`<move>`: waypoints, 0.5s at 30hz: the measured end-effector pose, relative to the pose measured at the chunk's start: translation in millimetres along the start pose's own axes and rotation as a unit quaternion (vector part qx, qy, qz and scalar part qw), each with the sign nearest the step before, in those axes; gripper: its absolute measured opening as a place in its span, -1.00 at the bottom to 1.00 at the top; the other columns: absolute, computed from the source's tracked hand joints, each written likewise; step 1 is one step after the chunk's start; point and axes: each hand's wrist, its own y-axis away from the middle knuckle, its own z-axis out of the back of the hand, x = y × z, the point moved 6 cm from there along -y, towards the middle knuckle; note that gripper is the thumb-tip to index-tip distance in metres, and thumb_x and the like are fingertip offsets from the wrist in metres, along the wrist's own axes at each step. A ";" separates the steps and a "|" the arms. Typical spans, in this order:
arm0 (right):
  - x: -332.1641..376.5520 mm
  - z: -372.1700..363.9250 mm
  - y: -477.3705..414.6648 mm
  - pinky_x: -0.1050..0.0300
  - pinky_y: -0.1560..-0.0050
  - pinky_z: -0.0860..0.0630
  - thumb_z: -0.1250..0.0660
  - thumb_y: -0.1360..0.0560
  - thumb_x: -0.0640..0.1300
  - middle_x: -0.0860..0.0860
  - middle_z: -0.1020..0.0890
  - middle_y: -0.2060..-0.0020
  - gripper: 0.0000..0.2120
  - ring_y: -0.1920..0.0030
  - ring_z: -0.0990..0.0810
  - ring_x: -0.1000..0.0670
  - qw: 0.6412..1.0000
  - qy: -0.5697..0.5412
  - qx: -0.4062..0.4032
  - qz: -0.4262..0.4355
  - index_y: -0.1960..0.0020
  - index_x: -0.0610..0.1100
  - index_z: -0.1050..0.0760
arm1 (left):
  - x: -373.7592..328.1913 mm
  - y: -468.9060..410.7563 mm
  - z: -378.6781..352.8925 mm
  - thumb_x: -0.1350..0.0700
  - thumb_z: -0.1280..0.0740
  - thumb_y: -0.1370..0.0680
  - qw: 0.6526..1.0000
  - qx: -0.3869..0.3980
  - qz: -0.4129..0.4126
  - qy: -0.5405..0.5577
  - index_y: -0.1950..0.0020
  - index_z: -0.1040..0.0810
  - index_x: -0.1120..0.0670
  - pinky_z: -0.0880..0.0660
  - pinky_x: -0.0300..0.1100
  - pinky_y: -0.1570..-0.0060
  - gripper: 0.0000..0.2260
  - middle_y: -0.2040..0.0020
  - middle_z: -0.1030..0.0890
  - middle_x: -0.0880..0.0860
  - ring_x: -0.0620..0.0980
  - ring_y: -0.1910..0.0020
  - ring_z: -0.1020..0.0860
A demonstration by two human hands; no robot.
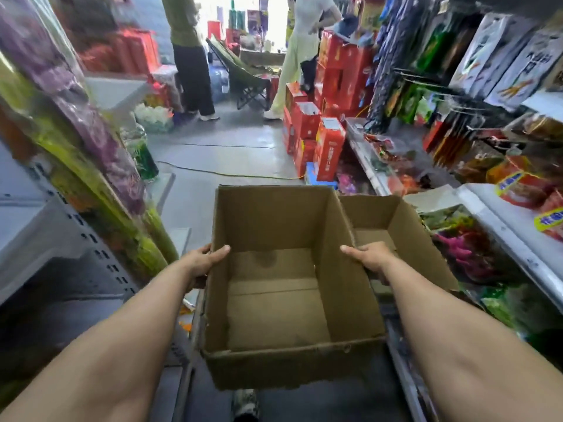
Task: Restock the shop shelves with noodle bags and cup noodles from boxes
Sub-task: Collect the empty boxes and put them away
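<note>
And here is the cardboard box (274, 300), up in the air in the middle of the aisle with its top open and nothing in it: bare brown bottom, a dark round stain near the far wall, a seam across the middle. Empty like this it looks light, and the corrugated walls look stiff enough to carry but ready to bow if squeezed; the near rim is already ragged. The side walls at the rim are the right place to take it, and that is where it is taken. The left grip (201, 261) clamps the left wall, thumb hooked over the rim to the inside, fingers out of sight behind the card. The right grip (370, 258) does the same on the right wall, thumb inside, fingers tucked down between the wall and the side flap (380, 214), which sticks out loose to the right. Once loaded, I would say, it needs support underneath. Moving outward: the white shelf (499, 226) runs along the right, its front edge close to that flap, with orange and red packets (518, 187) on it, too blurred to name. Grey shelving (36, 226) stands on the left. Ahead on the floor (228, 153) are stacked red cartons (330, 147), a yellow cable (231, 175), and two people standing at the far end.
</note>
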 end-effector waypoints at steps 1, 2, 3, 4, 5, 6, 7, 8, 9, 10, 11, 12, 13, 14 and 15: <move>14.5 0.5 -21.0 0.08 0.13 -0.58 -0.48 -0.42 0.24 -0.09 -0.69 -0.01 -0.44 0.04 -0.66 -0.09 1.000 0.000 0.002 0.001 -0.17 -0.20 -0.62 | -4.9 -25.1 3.1 -0.13 -0.33 -0.57 1.000 -0.007 0.008 -0.003 -0.59 -0.17 0.05 -0.40 -0.24 0.43 -0.33 -0.29 -0.49 0.16 -0.05 0.25 -0.46; 29.2 1.3 -43.6 0.03 0.10 -0.62 -0.50 -0.41 0.22 -0.11 -0.70 0.00 -0.46 0.04 -0.68 -0.11 1.000 -0.006 0.002 0.005 -0.14 -0.21 -0.63 | -13.3 -49.8 5.4 -0.16 -0.34 -0.55 1.000 -0.005 0.016 0.008 -0.59 -0.17 0.03 -0.40 -0.23 0.37 -0.32 -0.31 -0.49 0.17 -0.02 0.22 -0.48; 44.8 2.8 -65.9 -0.04 0.02 -0.65 -0.51 -0.40 0.22 -0.13 -0.71 0.02 -0.48 0.03 -0.69 -0.13 1.000 -0.009 -0.002 0.008 -0.09 -0.21 -0.65 | -21.3 -76.1 10.0 -0.18 -0.35 -0.54 1.000 0.003 0.020 0.017 -0.58 -0.18 0.03 -0.42 -0.20 0.32 -0.30 -0.31 -0.49 0.18 0.02 0.19 -0.50; 59.3 4.8 -88.2 -0.09 -0.05 -0.65 -0.53 -0.37 0.24 -0.13 -0.72 0.05 -0.49 0.03 -0.71 -0.14 1.000 -0.002 -0.009 0.010 -0.03 -0.20 -0.67 | -28.6 -98.7 13.0 -0.21 -0.37 -0.51 0.999 0.008 0.028 0.027 -0.57 -0.21 0.03 -0.44 -0.17 0.29 -0.27 -0.28 -0.52 0.18 0.04 0.19 -0.52; 72.5 6.4 -110.2 -0.11 -0.08 -0.65 -0.54 -0.33 0.27 -0.12 -0.73 0.09 -0.49 0.05 -0.71 -0.14 1.000 0.007 -0.017 0.010 0.05 -0.18 -0.70 | -39.3 -115.6 16.7 -0.25 -0.40 -0.46 0.999 0.008 0.036 0.031 -0.55 -0.25 0.04 -0.47 -0.17 0.30 -0.24 -0.20 -0.55 0.17 0.04 0.22 -0.54; 85.2 8.2 -131.5 -0.12 -0.08 -0.65 -0.54 -0.29 0.32 -0.10 -0.74 0.13 -0.47 0.07 -0.72 -0.13 1.000 0.018 -0.021 0.009 0.11 -0.16 -0.72 | -50.5 -135.0 19.9 -0.26 -0.41 -0.43 0.998 0.009 0.045 0.039 -0.53 -0.28 0.06 -0.49 -0.20 0.35 -0.23 -0.09 -0.58 0.15 0.02 0.30 -0.56; 97.6 9.7 -153.8 -0.12 -0.07 -0.65 -0.54 -0.24 0.36 -0.07 -0.74 0.16 -0.44 0.09 -0.72 -0.12 1.000 0.020 -0.021 0.011 0.16 -0.15 -0.72 | -65.6 -153.6 23.4 -0.22 -0.42 -0.45 0.998 0.012 0.055 0.041 -0.51 -0.31 0.08 -0.50 -0.23 0.39 -0.27 0.02 -0.59 0.12 0.00 0.37 -0.57; 109.4 11.7 -176.3 -0.11 -0.06 -0.66 -0.53 -0.16 0.43 -0.06 -0.74 0.18 -0.37 0.10 -0.72 -0.11 0.999 0.020 -0.022 0.015 0.17 -0.14 -0.73 | -79.2 -172.8 24.2 -0.17 -0.40 -0.50 0.997 0.019 0.057 0.042 -0.51 -0.32 0.09 -0.51 -0.23 0.41 -0.33 0.08 -0.59 0.09 -0.02 0.38 -0.58; 121.5 13.9 -196.8 -0.10 -0.08 -0.65 -0.51 -0.08 0.49 -0.04 -0.75 0.16 -0.29 0.09 -0.72 -0.10 0.999 0.024 -0.025 0.016 0.14 -0.12 -0.73 | -92.1 -192.8 25.2 -0.14 -0.39 -0.53 0.997 0.025 0.059 0.041 -0.50 -0.32 0.07 -0.54 -0.21 0.37 -0.38 0.09 -0.60 0.08 -0.01 0.32 -0.60; 135.8 15.5 -214.1 -0.08 -0.12 -0.63 -0.50 -0.08 0.51 -0.04 -0.75 0.10 -0.25 0.05 -0.71 -0.09 0.999 0.028 -0.024 0.020 0.08 -0.11 -0.74 | -105.8 -211.1 25.1 -0.12 -0.39 -0.53 0.997 0.032 0.064 0.042 -0.51 -0.31 0.04 -0.56 -0.18 0.32 -0.39 0.05 -0.61 0.08 0.02 0.23 -0.61; 148.3 17.3 -231.5 -0.05 -0.18 -0.60 -0.49 -0.17 0.47 -0.04 -0.73 0.01 -0.27 -0.01 -0.70 -0.09 0.999 0.037 -0.021 0.026 -0.01 -0.12 -0.73 | -120.4 -228.2 24.9 -0.12 -0.41 -0.52 0.996 0.040 0.070 0.042 -0.51 -0.30 0.02 -0.57 -0.18 0.30 -0.38 0.00 -0.62 0.09 0.04 0.17 -0.61; 160.0 19.9 -250.4 -0.04 -0.23 -0.56 -0.49 -0.28 0.40 -0.05 -0.71 -0.07 -0.33 -0.08 -0.67 -0.10 0.999 0.041 -0.019 0.027 -0.10 -0.13 -0.71 | -135.1 -246.7 26.4 -0.12 -0.43 -0.50 0.996 0.042 0.067 0.036 -0.52 -0.30 0.01 -0.59 -0.16 0.27 -0.35 -0.04 -0.62 0.10 0.06 0.12 -0.62; 171.9 22.8 -270.3 -0.04 -0.27 -0.52 -0.49 -0.34 0.33 -0.07 -0.69 -0.12 -0.37 -0.13 -0.65 -0.11 0.999 0.036 -0.017 0.028 -0.16 -0.16 -0.68 | -147.7 -268.1 29.5 -0.14 -0.47 -0.45 0.996 0.040 0.069 0.035 -0.52 -0.29 0.00 -0.61 -0.11 0.18 -0.29 -0.11 -0.62 0.11 0.08 0.04 -0.63; 184.5 25.9 -292.0 -0.03 -0.29 -0.51 -0.49 -0.37 0.30 -0.09 -0.67 -0.15 -0.38 -0.16 -0.64 -0.12 0.999 0.034 -0.018 0.029 -0.18 -0.17 -0.67 | -158.8 -291.8 31.7 -0.17 -0.51 -0.39 0.996 0.038 0.077 0.035 -0.53 -0.28 0.00 -0.62 -0.04 0.07 -0.22 -0.19 -0.60 0.13 0.11 -0.06 -0.62; 196.3 29.1 -318.5 -0.02 -0.28 -0.51 -0.49 -0.38 0.29 -0.10 -0.68 -0.14 -0.39 -0.15 -0.64 -0.11 0.999 0.038 -0.019 0.031 -0.17 -0.18 -0.68 | -169.8 -314.2 33.2 -0.18 -0.52 -0.37 0.995 0.037 0.090 0.031 -0.52 -0.29 0.00 -0.61 0.00 0.01 -0.19 -0.24 -0.58 0.14 0.13 -0.11 -0.60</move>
